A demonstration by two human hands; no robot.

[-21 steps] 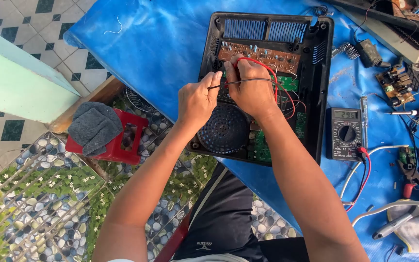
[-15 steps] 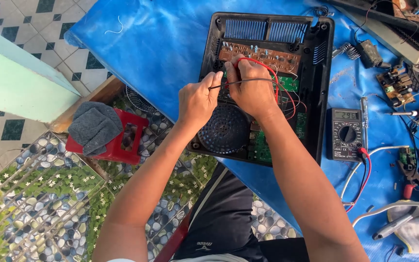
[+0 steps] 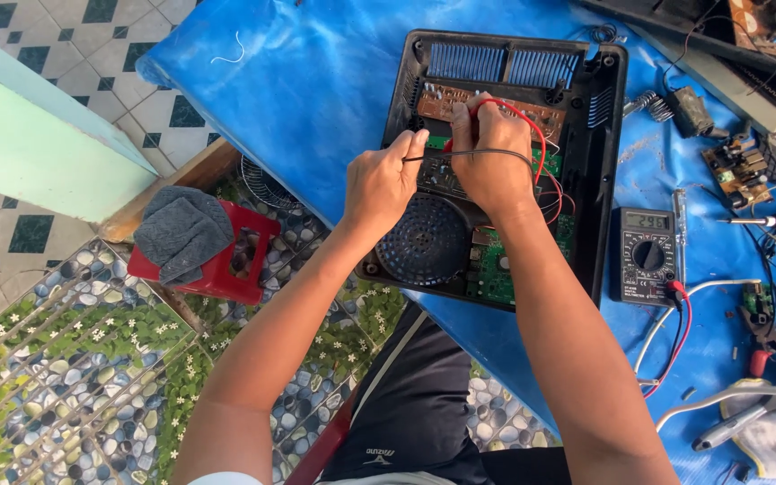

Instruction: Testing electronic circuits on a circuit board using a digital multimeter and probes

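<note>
An opened black appliance case (image 3: 604, 135) lies on a blue sheet, showing a brown circuit board (image 3: 433, 97), a green board (image 3: 496, 269) and a round black fan (image 3: 419, 241). My left hand (image 3: 383, 184) pinches a thin black probe lead over the boards. My right hand (image 3: 491, 153) grips a red probe, its red wire (image 3: 532, 126) looping over my knuckles. Both probe tips are hidden under my fingers. A black multimeter (image 3: 647, 256) with a lit display lies to the right of the case.
The blue sheet (image 3: 316, 81) covers the table. At the right lie a small circuit board (image 3: 738, 171), pliers (image 3: 761, 332), a soldering tool (image 3: 765, 222) and loose wires. On the floor at the left stands a red stool (image 3: 235, 269) with a grey cloth (image 3: 181, 233).
</note>
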